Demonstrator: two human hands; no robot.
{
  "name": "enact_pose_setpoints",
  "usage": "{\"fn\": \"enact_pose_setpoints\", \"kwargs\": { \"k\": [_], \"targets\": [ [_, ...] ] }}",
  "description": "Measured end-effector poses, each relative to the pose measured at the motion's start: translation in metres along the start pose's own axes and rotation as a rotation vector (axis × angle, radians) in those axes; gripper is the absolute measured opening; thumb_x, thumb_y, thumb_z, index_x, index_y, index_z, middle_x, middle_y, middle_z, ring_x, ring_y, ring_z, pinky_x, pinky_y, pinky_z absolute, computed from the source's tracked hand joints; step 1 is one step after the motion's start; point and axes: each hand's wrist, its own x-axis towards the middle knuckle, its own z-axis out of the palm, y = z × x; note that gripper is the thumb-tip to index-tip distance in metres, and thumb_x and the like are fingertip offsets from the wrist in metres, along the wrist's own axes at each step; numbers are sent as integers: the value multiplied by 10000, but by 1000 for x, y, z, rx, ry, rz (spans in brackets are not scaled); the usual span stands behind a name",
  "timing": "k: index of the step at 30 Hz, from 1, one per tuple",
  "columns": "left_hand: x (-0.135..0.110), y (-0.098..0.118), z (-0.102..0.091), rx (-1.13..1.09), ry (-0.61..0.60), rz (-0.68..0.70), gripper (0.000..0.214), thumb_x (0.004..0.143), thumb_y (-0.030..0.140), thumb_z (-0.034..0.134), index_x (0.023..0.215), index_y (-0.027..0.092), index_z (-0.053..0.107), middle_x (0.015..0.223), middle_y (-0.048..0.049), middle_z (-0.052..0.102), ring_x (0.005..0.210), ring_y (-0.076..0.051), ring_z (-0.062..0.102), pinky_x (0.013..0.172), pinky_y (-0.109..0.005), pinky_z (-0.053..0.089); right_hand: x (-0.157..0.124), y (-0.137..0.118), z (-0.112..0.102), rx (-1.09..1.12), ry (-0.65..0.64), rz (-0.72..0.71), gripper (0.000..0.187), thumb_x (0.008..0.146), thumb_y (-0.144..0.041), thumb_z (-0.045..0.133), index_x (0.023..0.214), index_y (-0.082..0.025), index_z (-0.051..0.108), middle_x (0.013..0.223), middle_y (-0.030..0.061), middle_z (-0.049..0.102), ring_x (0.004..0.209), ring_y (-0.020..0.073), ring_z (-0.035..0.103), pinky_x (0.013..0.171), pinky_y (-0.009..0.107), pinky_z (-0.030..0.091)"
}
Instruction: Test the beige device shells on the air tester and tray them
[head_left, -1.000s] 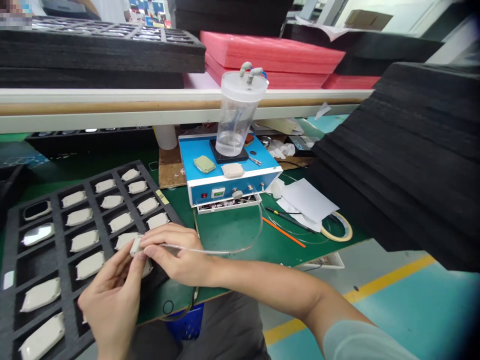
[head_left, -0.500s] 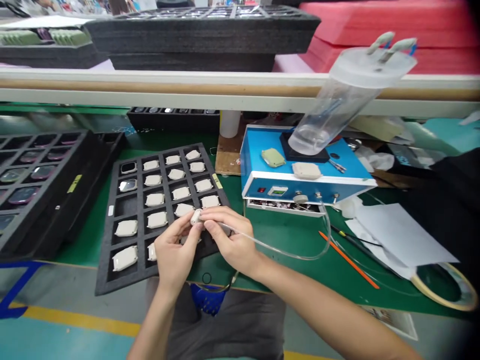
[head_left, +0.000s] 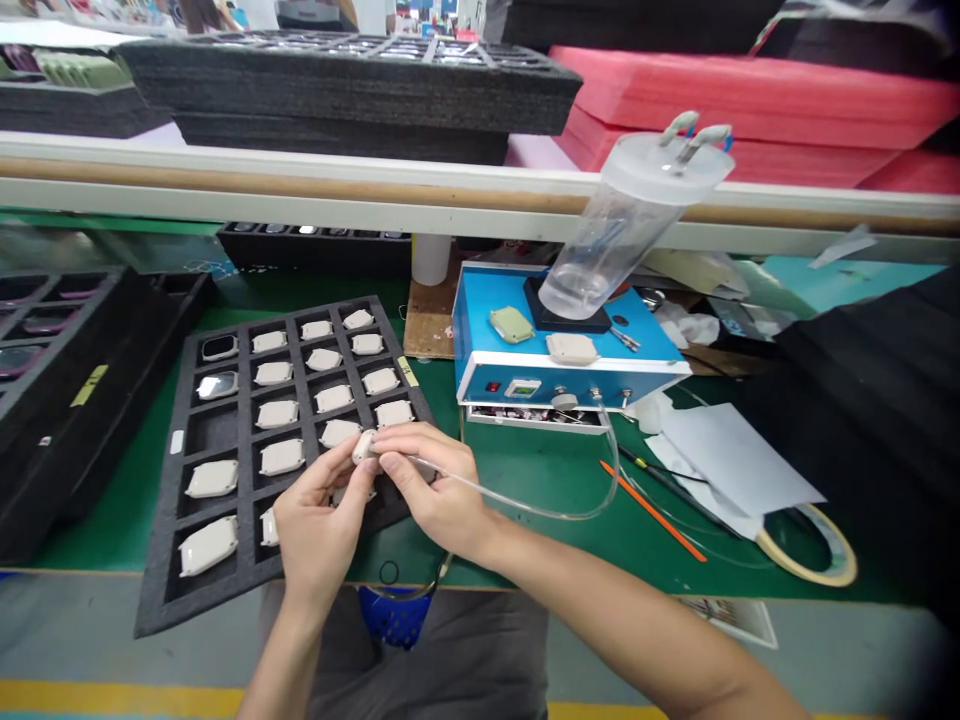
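My left hand pinches a small beige watch case, tilted on edge, between thumb and fingers. My right hand is closed on the end of a clear tube, its fingertips against the case; the tube's tip is hidden. Both hands are above the lower right part of a black foam tray, whose compartments hold several beige watch cases. One compartment in its left column has nothing in it. The tube runs to the front of a blue box-shaped machine.
On the machine stand a tilted clear cylinder, a green case and a beige case. An orange stick, white paper and a tape roll lie right. Black trays sit left; a shelf edge crosses behind.
The camera view has shifted, so the bench appears further left. Both hands keep the same hold on the watch case and the tube, with little visible movement.
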Motion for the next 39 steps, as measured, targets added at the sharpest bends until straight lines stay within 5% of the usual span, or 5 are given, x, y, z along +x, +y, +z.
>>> {"fn": "enact_pose_setpoints", "kwargs": {
  "k": [8,12,18,22,39],
  "targets": [
    [1,10,-9,189,-42,96,370,916,420,720,1177,166,791,1114,-113,833,957,-269,807,890,-375,650,-4,-4,-3,-26,5,5,155,996,-212,660,1000,-235,813,1037,81,837,988,203,799,922,356,658],
    [60,43,-79,810,-209,353,362,1003,349,493,1223,216,748,1279,-107,778,1225,-295,706,1092,-412,526,-13,-6,-6,-70,71,29,158,997,-208,659,992,-245,813,1010,66,837,960,216,806,890,372,669],
    [146,54,-162,1269,-717,126,366,952,252,436,1141,186,743,1175,-105,789,1069,-274,734,935,-336,530,-20,1,-4,-86,14,59,133,985,-226,683,986,-242,815,995,72,835,958,234,805,847,389,680],
    [155,36,-155,1179,-857,131,382,947,265,467,1196,204,749,1255,-91,779,1143,-250,719,970,-305,510,-22,3,-5,-103,12,62,133,979,-204,693,1002,-247,816,1006,66,832,970,228,799,857,387,669],
    [156,30,-111,1214,-334,236,344,934,272,596,1191,189,810,1163,-137,816,1165,-346,732,1041,-452,514,-25,2,-6,-84,73,158,127,996,-293,705,1044,-248,815,1017,59,832,906,210,808,811,342,682]
  ]
}}
